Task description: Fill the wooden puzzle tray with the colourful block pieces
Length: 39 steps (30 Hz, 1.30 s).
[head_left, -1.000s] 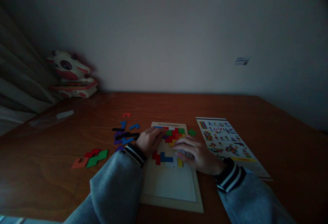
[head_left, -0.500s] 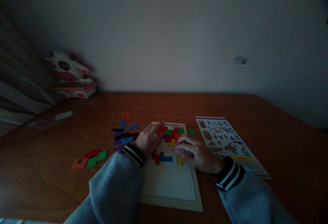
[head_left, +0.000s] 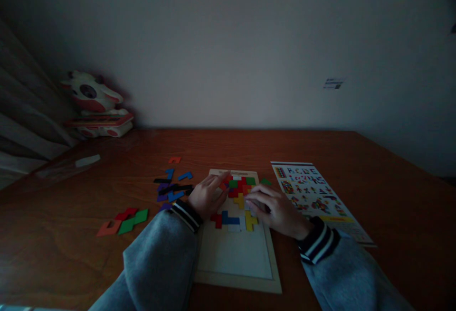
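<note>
A shallow wooden puzzle tray lies in front of me, its upper part partly filled with coloured block pieces. My left hand rests over the tray's left edge, fingers stretched out toward the red and purple pieces at the top. Over the right side, my right hand has its fingers bent and pressed together; whatever lies under the fingertips is hidden. Close to those fingertips are a yellow piece and, lower down, another yellow piece. A blue L-shaped piece and a red piece sit left of it.
Loose blue, black and purple pieces lie left of the tray. Nearer me are a green piece and an orange piece. A printed pattern sheet lies at right. A cow-shaped toy stands at the back left.
My right fingertips have drawn slightly up and right, baring more of the lower yellow piece. My left hand has hardly moved.
</note>
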Tool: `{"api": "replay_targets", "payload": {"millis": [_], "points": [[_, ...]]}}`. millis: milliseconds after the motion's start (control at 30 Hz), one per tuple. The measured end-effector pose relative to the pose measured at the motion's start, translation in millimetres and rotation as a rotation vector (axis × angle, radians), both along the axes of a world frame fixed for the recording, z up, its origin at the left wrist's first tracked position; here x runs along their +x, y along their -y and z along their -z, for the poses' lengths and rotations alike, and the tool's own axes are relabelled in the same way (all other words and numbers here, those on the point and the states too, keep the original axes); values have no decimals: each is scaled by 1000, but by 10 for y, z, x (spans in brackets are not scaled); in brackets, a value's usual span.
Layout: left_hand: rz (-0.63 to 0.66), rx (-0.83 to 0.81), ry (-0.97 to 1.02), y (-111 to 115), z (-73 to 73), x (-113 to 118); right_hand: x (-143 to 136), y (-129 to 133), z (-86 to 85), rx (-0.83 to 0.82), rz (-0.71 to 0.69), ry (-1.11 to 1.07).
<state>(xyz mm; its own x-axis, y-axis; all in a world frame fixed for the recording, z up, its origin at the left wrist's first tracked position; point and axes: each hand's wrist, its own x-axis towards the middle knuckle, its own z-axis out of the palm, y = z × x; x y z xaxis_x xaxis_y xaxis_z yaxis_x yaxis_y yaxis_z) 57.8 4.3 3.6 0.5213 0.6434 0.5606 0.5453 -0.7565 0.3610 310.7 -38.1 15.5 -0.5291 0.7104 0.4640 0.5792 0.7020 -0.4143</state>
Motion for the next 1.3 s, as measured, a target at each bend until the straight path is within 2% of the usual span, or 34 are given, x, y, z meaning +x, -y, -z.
{"api": "replay_targets", "payload": {"millis": [167,400,700,1100,1300], "points": [[5,38,-55,44,-13,40,18,-27,15,0,50,-1],[94,88,-130,107,-86,85,12,-20,7,-21,80,11],[102,29,-172,78,-48,80,43,-49,-1,-9,198,-13],[131,22,-164,69,-22,69,52,-44,46,-74,116,41],[165,32,-171,80,-49,68,55,-37,45,17,-6,76]]}}
